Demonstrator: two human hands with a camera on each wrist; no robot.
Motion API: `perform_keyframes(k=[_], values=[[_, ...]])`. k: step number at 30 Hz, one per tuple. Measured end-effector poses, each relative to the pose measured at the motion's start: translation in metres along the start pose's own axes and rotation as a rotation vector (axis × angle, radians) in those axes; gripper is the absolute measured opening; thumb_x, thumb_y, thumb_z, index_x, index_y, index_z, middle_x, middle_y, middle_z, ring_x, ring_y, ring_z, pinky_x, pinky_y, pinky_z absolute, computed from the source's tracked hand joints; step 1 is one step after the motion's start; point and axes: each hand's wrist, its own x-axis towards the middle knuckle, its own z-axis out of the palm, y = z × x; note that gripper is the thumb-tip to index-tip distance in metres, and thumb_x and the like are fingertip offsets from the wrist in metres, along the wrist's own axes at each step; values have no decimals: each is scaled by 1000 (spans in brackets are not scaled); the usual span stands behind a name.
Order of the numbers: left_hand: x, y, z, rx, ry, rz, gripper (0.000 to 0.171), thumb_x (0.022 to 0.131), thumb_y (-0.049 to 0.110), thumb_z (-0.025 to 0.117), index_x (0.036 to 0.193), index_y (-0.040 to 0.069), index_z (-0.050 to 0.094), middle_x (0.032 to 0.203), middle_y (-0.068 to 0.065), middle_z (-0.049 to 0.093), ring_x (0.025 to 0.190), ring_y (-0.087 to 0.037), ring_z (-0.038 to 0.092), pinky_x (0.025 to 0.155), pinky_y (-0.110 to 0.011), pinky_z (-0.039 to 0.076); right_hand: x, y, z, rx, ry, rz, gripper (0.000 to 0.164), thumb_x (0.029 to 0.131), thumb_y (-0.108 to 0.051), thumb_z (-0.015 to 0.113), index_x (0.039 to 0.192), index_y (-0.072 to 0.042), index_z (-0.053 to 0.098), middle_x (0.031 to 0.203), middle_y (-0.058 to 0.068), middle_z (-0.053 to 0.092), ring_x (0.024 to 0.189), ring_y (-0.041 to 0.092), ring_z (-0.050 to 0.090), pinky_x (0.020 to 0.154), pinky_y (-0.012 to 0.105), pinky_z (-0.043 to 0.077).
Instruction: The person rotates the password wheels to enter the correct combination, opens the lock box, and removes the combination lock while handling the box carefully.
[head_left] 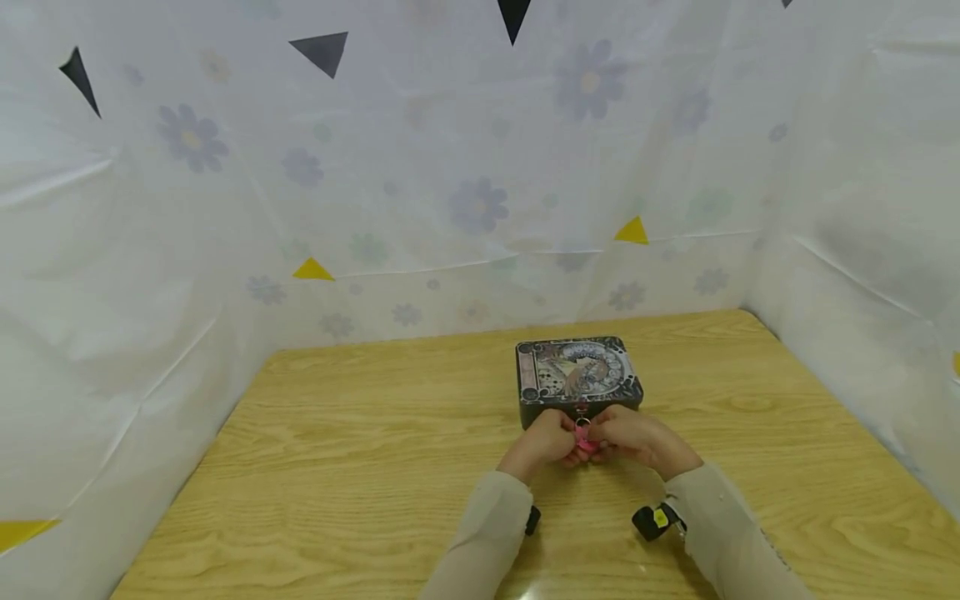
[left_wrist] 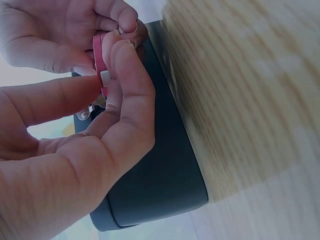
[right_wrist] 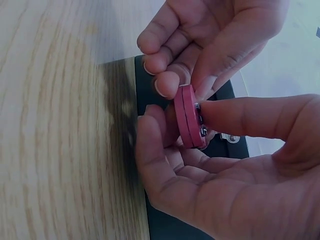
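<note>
On tabletop (head_left: 337, 467), dark patterned box (head_left: 577, 371), flowered sheeting (head_left: 420, 150) behind, left hand (head_left: 551, 435) and right hand (head_left: 633, 433) in front, both with fingers clamped on pink padlock (head_left: 585, 437), clasp (right_wrist: 231, 138) partly hidden.

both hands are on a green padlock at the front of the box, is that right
Not quite: the padlock is pink, not green, as the right wrist view shows. The left hand and right hand are indeed both on it, at the front of the box.
</note>
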Motion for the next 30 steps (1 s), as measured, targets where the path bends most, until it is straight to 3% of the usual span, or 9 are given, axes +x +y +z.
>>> perform_keyframes(k=[8,20,30], values=[[0,-1,0,13,1,6,10,89,-11,49,89,-8,59,77,-23,69,70,-29,70,63,-33,57,-1,1,0,3,12,10,17,89,2,50,91,15,61,78,6,63,73,15,61,72,31,55],[0,-1,1,41,-16,41,14,92,-8,49,81,-7,59,77,-26,68,73,-33,70,63,-34,57,-1,1,3,7,55,50,22,94,-4,46,94,10,63,80,5,63,71,12,62,71,28,55],[2,-2,1,31,-11,24,11,90,-9,50,84,-7,59,75,-23,69,71,-31,70,62,-33,57,-2,-2,2,6,27,31,19,94,0,48,94,14,61,79,6,65,73,13,62,71,28,54]])
